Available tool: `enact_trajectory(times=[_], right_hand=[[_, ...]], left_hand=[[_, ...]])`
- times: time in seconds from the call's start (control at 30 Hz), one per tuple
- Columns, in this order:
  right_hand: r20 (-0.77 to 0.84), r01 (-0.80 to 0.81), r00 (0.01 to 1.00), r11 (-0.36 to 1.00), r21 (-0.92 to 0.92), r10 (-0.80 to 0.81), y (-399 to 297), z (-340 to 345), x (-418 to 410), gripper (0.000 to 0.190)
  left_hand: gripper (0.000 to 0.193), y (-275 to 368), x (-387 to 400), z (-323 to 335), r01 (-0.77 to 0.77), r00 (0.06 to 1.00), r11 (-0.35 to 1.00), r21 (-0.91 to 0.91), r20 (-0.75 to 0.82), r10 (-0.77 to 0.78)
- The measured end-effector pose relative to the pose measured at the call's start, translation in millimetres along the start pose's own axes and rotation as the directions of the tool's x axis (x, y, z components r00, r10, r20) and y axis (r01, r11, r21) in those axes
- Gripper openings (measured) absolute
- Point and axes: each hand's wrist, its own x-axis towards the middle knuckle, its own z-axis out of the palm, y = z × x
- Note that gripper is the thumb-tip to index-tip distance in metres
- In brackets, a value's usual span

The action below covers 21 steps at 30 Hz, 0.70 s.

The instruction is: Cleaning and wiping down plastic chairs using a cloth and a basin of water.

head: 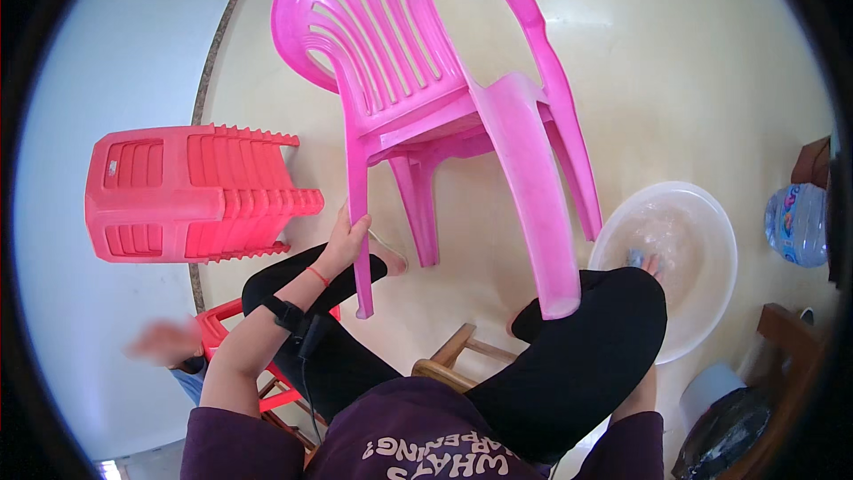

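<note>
A pink plastic armchair [433, 114] stands tilted before me, one front leg resting against my right thigh. My left hand [348, 235] is closed around its other front leg. To the right, my right hand [652, 265] is down in a translucent plastic basin [730, 267] of cloudy water, beside or on a bluish cloth [635, 257]. My knee hides the right wrist, and the water blurs the fingers, so their grip cannot be told.
Stacked red plastic stools [200, 193] lie at the left. Another person [190, 373] is near a red stool [223, 320] at lower left. A wooden stool [443, 373] is under me. A large water bottle [798, 223] and wooden furniture [786, 340] stand at the right.
</note>
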Motion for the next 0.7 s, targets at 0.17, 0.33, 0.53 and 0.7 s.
enact_trajectory(times=[0.17, 0.33, 0.53, 0.7], right_hand=[[0.138, -0.184, 0.980, 0.904, 0.385, 0.141, -9, 0, -32, 0.077], [0.292, -0.363, 0.931, 0.647, 0.670, 0.219, 86, -22, -78, 0.072], [0.476, -0.507, 0.860, 0.198, 0.839, 0.186, 77, -44, -100, 0.067], [0.144, -0.144, 0.990, 0.071, 0.987, 0.004, -12, -86, -142, 0.060]], left_hand=[[0.039, -11, 6, -1, -0.254, 0.960, 0.949, 0.184, -0.067, 0.270], [0.045, -23, 9, -1, -0.121, 0.993, 0.993, 0.010, -0.010, 0.121], [0.030, -37, 20, 9, -0.236, 0.963, 0.966, 0.108, -0.110, 0.247], [0.027, -43, 14, -1, -0.283, 0.944, 0.956, 0.080, -0.153, 0.292]])
